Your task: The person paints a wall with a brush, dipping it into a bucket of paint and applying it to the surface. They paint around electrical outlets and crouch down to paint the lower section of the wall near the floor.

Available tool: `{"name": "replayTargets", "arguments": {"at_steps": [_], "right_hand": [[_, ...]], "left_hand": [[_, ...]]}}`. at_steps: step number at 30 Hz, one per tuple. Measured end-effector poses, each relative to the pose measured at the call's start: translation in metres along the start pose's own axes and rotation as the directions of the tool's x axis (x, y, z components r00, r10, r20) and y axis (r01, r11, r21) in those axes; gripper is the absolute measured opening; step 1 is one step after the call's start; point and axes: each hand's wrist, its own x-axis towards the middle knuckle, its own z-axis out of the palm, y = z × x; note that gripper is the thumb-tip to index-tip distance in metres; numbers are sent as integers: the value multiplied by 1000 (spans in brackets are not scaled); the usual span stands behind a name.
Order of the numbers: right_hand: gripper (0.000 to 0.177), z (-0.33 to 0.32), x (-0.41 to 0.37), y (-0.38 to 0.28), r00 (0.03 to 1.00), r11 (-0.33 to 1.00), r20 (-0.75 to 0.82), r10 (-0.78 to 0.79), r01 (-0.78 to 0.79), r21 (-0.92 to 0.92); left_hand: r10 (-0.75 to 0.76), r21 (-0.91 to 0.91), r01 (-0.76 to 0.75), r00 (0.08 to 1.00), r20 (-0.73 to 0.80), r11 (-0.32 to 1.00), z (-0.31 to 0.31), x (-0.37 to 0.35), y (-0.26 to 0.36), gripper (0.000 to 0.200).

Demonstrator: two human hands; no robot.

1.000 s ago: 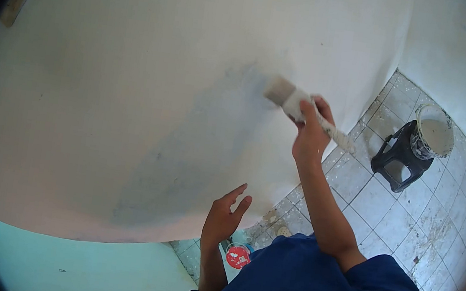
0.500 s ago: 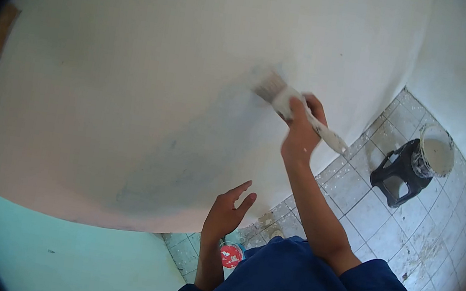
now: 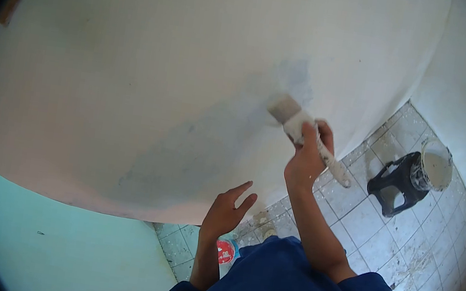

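My right hand (image 3: 310,156) is wrapped round the handle of a wide paintbrush (image 3: 296,121) spattered with white paint. Its bristles point up and left and overlap the pale wall (image 3: 196,69) in this view. A bluish-grey damp-looking patch (image 3: 205,132) runs diagonally across that wall, from the brush down toward the lower left. Lower down, my left hand (image 3: 227,207) holds nothing; its thumb and fingers are apart, in front of the wall's lower part.
At the right, a paint-smeared bucket (image 3: 435,166) of pale paint stands on a black plastic stool (image 3: 399,184). Paint specks cover the tiled floor (image 3: 371,221). A red-and-white lidded tub (image 3: 225,253) is partly hidden beside my body. A mint-green wall (image 3: 53,239) meets the pale wall at lower left.
My right hand has brought the paintbrush down and slightly right along the wall, uncovering more of the bluish patch above it. My left hand has stayed nearly still. The view has shifted a little.
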Motion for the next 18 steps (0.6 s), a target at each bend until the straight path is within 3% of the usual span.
{"name": "replayTargets", "arguments": {"at_steps": [2,4,7,10,11,14,18], "right_hand": [[19,32,-5,-16,993,991,54,-105,99,92],[19,42,-7,-15,987,990,86,-137,140,-32],[21,-1,-4,35,975,955,100,-198,215,-202],[20,-30,-21,26,995,992,-38,95,-97,-76],[18,-14,-27,15,995,999,-81,50,-51,-7],[18,30,-35,-1,987,989,81,-137,132,64],[23,11,-44,47,997,982,49,-61,69,-177]], "left_hand": [[-44,5,44,999,27,999,-2,-5,1,49],[-48,25,48,999,25,999,-5,-6,3,49],[-4,5,4,1000,21,1000,-7,-7,-5,49],[22,33,-22,1000,-4,999,-13,-12,-16,49],[5,26,-5,1000,4,1000,-15,-14,-17,49],[-48,17,47,998,40,999,-20,-19,-18,49],[-34,39,33,998,44,999,-31,-30,-31,50]]}}
